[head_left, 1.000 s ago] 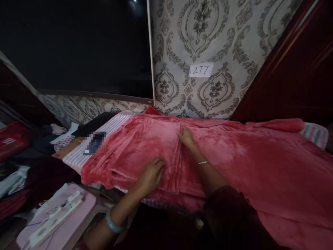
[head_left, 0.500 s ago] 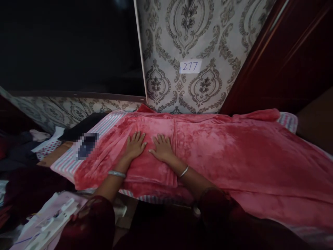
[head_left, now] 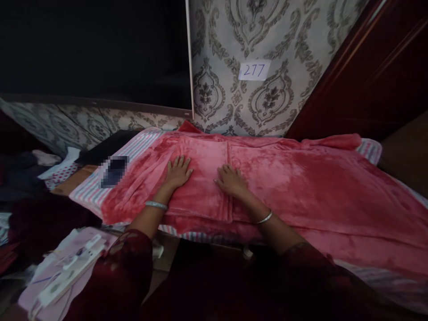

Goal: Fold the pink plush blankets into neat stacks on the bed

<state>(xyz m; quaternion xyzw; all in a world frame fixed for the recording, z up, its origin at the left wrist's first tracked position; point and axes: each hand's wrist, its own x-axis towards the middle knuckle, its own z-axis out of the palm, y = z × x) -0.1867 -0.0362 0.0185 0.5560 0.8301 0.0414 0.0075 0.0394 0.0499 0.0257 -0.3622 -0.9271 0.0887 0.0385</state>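
A pink-red plush garment or blanket (head_left: 317, 191) lies spread over a striped padded surface (head_left: 87, 187). Toward its left part is a flat folded section (head_left: 200, 200) with a straight edge down its right side. My left hand (head_left: 178, 172) rests palm down on the left of this section, fingers spread. Over by the right edge of the fold, my right hand (head_left: 232, 180) presses on the plush cloth with its fingers slightly bent and apart. Neither hand grips anything.
A blurred-out dark item (head_left: 114, 171) lies on the striped left end. Behind are a large dark screen (head_left: 93, 49) and a patterned wall with a paper label (head_left: 254, 70) reading 277. A white power strip (head_left: 72, 269) sits at lower left; a dark red wooden panel (head_left: 361, 76) stands at right.
My right hand has slid rightward across the folded section to its edge. My left hand stays on the cloth at nearly the same spot. The camera view has shifted slightly.
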